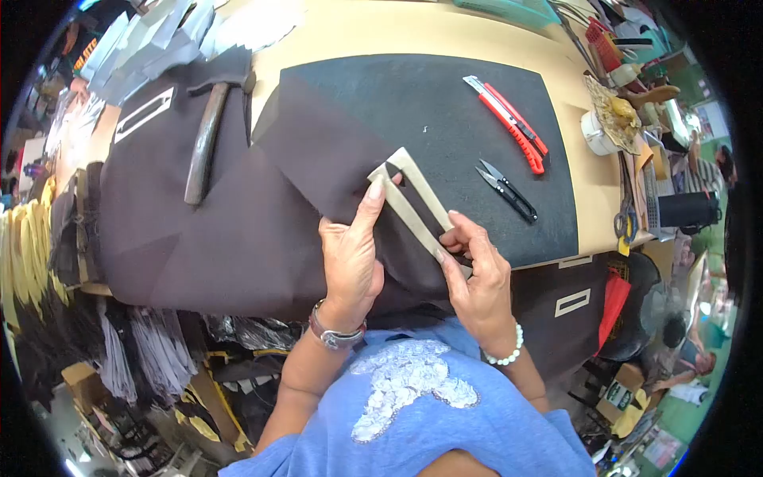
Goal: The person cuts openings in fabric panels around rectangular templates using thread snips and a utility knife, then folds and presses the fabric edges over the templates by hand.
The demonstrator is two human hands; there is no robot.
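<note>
A pale rectangular frame (pixel 414 213) with a long slot lies on dark brown fabric (pixel 238 230). My left hand (pixel 351 258) pinches the frame's upper left corner and the fabric, its thumb on top and its fingers partly hidden underneath. At the frame's lower right end, my right hand (pixel 481 278) grips the edge between thumb and fingers. Both hands are near the front edge of a black cutting mat (pixel 381 87). Another pale frame (pixel 145 114) sits on the fabric at the far left.
A hammer (pixel 207 143) rests on the fabric. On the mat lie a red cutter (pixel 513 127) and small thread snips (pixel 509 192). A white pot (pixel 598 133) stands at the right. Scissors (pixel 626 222) hang at the table's right edge. Another person (pixel 702 362) is at the far right.
</note>
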